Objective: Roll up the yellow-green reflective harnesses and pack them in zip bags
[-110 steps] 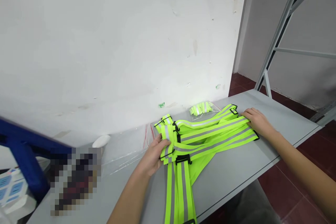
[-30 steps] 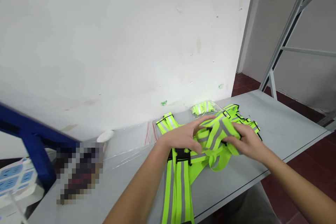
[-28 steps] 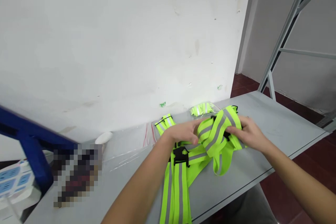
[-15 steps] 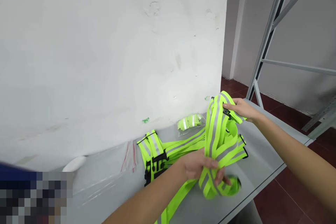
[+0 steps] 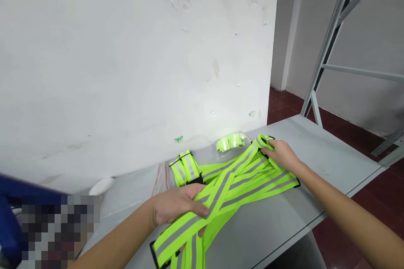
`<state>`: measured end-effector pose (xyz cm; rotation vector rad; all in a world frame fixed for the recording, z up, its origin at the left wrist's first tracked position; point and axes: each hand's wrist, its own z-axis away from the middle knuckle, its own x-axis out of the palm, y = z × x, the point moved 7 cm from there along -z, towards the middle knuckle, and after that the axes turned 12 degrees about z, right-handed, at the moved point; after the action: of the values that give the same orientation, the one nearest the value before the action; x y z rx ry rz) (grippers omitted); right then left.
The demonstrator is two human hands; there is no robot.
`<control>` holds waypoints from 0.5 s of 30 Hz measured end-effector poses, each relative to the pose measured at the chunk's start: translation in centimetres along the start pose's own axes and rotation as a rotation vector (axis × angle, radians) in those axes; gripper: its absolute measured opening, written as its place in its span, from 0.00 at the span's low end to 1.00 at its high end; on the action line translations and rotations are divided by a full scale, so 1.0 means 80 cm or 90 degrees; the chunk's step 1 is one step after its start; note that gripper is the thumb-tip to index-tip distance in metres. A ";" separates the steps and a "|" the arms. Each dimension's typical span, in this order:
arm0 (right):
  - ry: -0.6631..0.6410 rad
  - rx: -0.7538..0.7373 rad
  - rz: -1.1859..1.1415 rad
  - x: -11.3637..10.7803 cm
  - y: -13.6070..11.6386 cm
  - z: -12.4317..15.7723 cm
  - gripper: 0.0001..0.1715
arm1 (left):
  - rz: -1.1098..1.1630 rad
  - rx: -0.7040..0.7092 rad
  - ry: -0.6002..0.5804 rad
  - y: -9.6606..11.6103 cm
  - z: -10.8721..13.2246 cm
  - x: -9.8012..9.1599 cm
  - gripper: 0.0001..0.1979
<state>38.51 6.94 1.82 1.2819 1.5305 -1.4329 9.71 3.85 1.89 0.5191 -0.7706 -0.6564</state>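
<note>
A neon-yellow reflective strap vest [image 5: 243, 178] with grey stripes and black buckles lies spread across the grey table [image 5: 328, 159]. My left hand [image 5: 176, 208] is closed round its straps near the table's front. My right hand [image 5: 280, 153] pinches the far end of the straps by a black buckle, low over the table. The straps run flat between both hands. More strap ends hang over the front edge below my left hand.
A small clear bag with folded neon straps [image 5: 232, 141] lies by the white wall [image 5: 132, 59]. An empty clear zip bag [image 5: 158, 174] and a white object [image 5: 101, 185] lie to the left. Grey metal shelving [image 5: 331, 38] stands at the right over red floor tiles.
The straps were bunched and lifted between both hands; now my right hand has lowered its end to the table and my left has pulled back, stretching them out flat.
</note>
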 end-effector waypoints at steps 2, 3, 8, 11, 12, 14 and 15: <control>0.049 -0.046 0.099 -0.005 -0.030 0.010 0.07 | 0.007 0.013 -0.005 -0.006 0.007 0.014 0.21; 0.081 -0.075 0.160 -0.008 -0.046 0.017 0.08 | 0.010 0.020 -0.001 -0.010 0.010 0.019 0.21; 0.188 -0.207 0.357 -0.004 -0.114 0.050 0.30 | 0.004 0.042 -0.012 -0.026 0.027 0.028 0.21; 0.192 -0.284 0.389 0.013 -0.140 0.064 0.34 | -0.037 0.041 -0.034 -0.040 0.042 0.024 0.16; 0.193 -0.308 0.391 0.017 -0.145 0.067 0.33 | -0.079 0.039 -0.030 -0.046 0.048 0.020 0.13; 0.199 -0.351 0.379 0.023 -0.151 0.071 0.31 | -0.192 0.067 0.010 -0.052 0.060 0.008 0.10; 0.206 -0.365 0.365 0.023 -0.153 0.071 0.31 | -0.237 0.100 0.048 -0.051 0.065 0.000 0.10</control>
<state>25.61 2.88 2.97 1.4534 1.4515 -0.3971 4.31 0.07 2.44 0.8385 -0.6629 -0.9182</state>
